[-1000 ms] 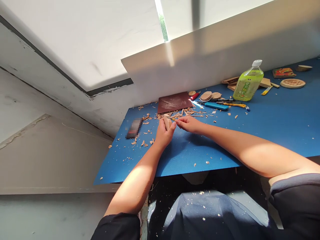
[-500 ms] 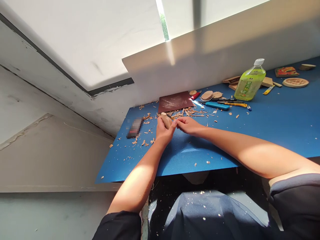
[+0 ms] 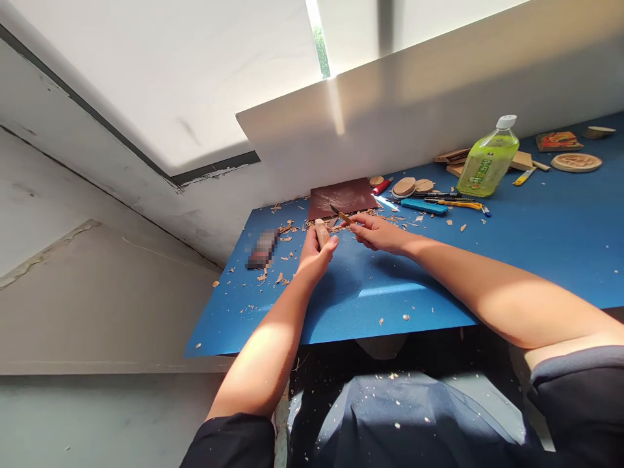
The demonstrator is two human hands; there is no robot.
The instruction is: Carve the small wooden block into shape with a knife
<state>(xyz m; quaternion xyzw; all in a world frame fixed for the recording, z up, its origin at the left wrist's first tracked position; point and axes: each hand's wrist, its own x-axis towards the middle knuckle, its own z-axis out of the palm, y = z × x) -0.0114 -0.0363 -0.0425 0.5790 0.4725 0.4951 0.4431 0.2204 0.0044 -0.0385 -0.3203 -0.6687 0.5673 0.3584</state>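
My left hand [image 3: 316,252] is wrapped round a small pale block of wood [image 3: 322,234], its top end showing above the fingers. Just to the right, my right hand [image 3: 373,232] grips a carving knife [image 3: 345,218] by its light wooden handle. The dark blade points up and to the left, apart from the wood. Behind both hands lies a dark red-brown sheet [image 3: 341,198], with wood shavings [image 3: 385,218] scattered along its front edge.
A bottle of green drink [image 3: 489,159] stands at the right back. Near it lie a blue cutter [image 3: 424,206], a red-handled tool [image 3: 382,186], round wood slices [image 3: 404,187] and a carved wooden disc [image 3: 576,162]. A blurred dark object [image 3: 263,249] lies on the left of the blue table [image 3: 390,312].
My right hand has drawn the knife away from the wood, to the right and slightly up. My left hand keeps hold of the wood, now turned more upright, with its thumb off the knife hand.
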